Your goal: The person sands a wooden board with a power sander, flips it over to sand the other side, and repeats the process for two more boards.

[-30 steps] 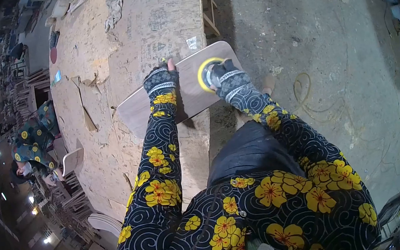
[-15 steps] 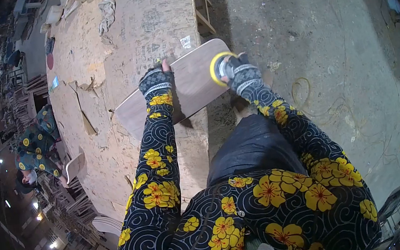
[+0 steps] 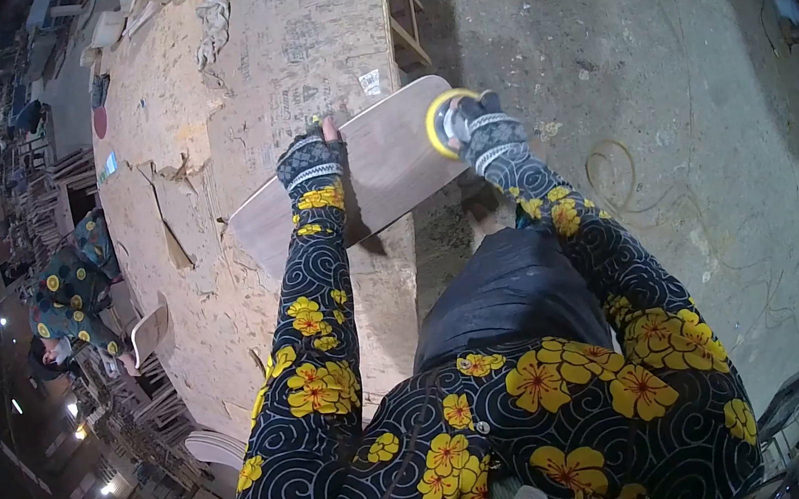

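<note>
A flat wooden board (image 3: 387, 155) with rounded corners lies at a slant across the worktable's edge, its right end jutting out past it. Gloved with bare fingertips, my left hand (image 3: 311, 158) grips the board near its left part, thumb stretched along the top face; most of its other fingers are hidden. My right hand (image 3: 489, 127), in a matching glove, is closed around a round sander (image 3: 440, 126) with a yellow rim. The sander is at the board's right end, tilted and partly over its edge. My right palm hides part of the tool's body.
The worn worktable (image 3: 277, 84) carries a crumpled rag (image 3: 212, 29) at its far end. A pale hose (image 3: 617, 175) loops over the concrete floor (image 3: 658, 64) on the right. At the left, another person (image 3: 73, 302) holds a curved board (image 3: 149, 333). Stacked boards (image 3: 214, 449) stand by the near left edge.
My right hand and the sander have shifted slightly right and away from me along the board's end. My left hand and the board look unmoved.
</note>
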The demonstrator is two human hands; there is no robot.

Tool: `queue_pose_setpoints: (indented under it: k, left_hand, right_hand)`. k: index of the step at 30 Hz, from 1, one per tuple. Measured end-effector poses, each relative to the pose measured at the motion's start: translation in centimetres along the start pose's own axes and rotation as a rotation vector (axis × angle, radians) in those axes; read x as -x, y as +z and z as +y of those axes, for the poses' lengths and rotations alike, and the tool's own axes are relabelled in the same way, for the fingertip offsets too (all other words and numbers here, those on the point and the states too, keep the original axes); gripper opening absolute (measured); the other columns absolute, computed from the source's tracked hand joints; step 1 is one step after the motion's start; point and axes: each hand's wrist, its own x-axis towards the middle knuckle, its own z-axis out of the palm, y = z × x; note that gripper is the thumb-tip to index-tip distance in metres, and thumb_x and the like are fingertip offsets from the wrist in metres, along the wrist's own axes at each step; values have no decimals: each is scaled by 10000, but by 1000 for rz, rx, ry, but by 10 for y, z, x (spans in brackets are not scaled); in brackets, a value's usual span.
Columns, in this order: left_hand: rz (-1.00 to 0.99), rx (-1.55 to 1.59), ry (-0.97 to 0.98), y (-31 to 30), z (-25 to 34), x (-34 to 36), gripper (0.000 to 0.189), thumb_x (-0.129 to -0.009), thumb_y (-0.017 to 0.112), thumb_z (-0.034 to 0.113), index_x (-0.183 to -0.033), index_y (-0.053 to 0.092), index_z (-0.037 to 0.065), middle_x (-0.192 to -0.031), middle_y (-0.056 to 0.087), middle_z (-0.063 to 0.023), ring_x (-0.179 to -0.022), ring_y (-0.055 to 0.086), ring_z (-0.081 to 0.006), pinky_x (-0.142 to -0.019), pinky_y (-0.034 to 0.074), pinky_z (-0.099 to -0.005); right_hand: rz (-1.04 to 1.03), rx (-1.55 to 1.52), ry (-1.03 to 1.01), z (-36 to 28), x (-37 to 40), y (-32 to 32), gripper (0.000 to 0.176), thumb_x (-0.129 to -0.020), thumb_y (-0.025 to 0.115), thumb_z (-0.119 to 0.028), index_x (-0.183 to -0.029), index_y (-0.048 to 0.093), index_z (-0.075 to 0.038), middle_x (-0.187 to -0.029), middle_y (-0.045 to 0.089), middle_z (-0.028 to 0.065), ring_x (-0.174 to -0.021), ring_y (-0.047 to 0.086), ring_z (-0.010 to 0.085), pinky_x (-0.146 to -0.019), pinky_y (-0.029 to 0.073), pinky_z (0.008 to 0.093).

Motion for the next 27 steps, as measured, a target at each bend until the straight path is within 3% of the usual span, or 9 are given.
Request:
queue_pose_setpoints:
  k: [2,3,10,15,18,19,23,26,27]
  left_hand:
    - [6,1,-10,1,1,0,596,-997,329,500,-917,740,74,-828,717,-182,-790,695,-346,-760,527,-465]
    - [6,1,-11,0,2,1,597,-998,328,500,-918,740,74,-829,717,-182,-793,696,-346,-762,526,-464]
    - [1,6,4,2,0,-1,608,-999,328,504,-922,741,65,-813,715,-182,-792,694,-346,-763,525,-464]
    - [19,-1,5,6,-2,0,621,-1000,325,507,-898,745,62,-812,714,-189,-789,694,-347,-766,524,-464]
    - [23,-4,-12,3,0,-2,632,-1001,322,509,-880,747,57,-810,713,-192,-779,696,-347,-759,527,-463]
    - [17,-9,-22,2,1,0,637,-1001,321,510,-874,747,55,-809,713,-194,-775,696,-347,-756,528,-462]
    - [-12,-19,-21,4,0,-2,647,-1000,324,509,-854,747,41,-817,712,-196,-799,695,-351,-759,526,-468]
    - [-2,-41,-38,1,2,0,618,-994,342,498,-862,743,47,-821,712,-194,-805,693,-354,-756,524,-474]
    - [-65,-53,-27,8,-2,-4,592,-990,324,526,-974,738,103,-899,717,-181,-878,685,-357,-799,518,-489]
  right_hand:
    - [38,56,-165,-5,15,7,649,-772,773,-325,-1338,474,-219,-1285,458,218,-1101,594,417,-895,522,506]
    - [-38,59,-169,-6,18,12,654,-770,777,-319,-1341,479,-209,-1282,458,207,-1107,592,419,-903,520,502]
    - [-23,-63,40,1,-11,-3,672,-792,746,-358,-1379,468,-184,-1312,477,210,-1139,581,415,-941,510,475]
    - [-33,2,-158,-33,11,3,609,-789,748,-312,-1325,506,-160,-1268,516,215,-1151,574,417,-936,509,491]
    - [-151,-65,172,-34,-20,-8,611,-816,725,-346,-1350,493,-161,-1319,516,217,-1181,569,411,-958,505,486]
    - [-137,46,213,-28,-30,-6,638,-835,706,-376,-1381,473,-142,-1343,531,216,-1191,578,399,-983,501,469]
    - [-40,39,103,0,-26,-8,680,-834,709,-404,-1395,461,-112,-1351,537,201,-1167,597,374,-981,501,450]
    - [-40,24,-93,-20,3,8,691,-804,732,-399,-1379,471,-119,-1334,528,206,-1133,602,387,-955,506,464]
    - [-45,19,-164,-27,15,13,695,-795,740,-398,-1374,475,-121,-1328,526,207,-1121,603,392,-946,508,468]
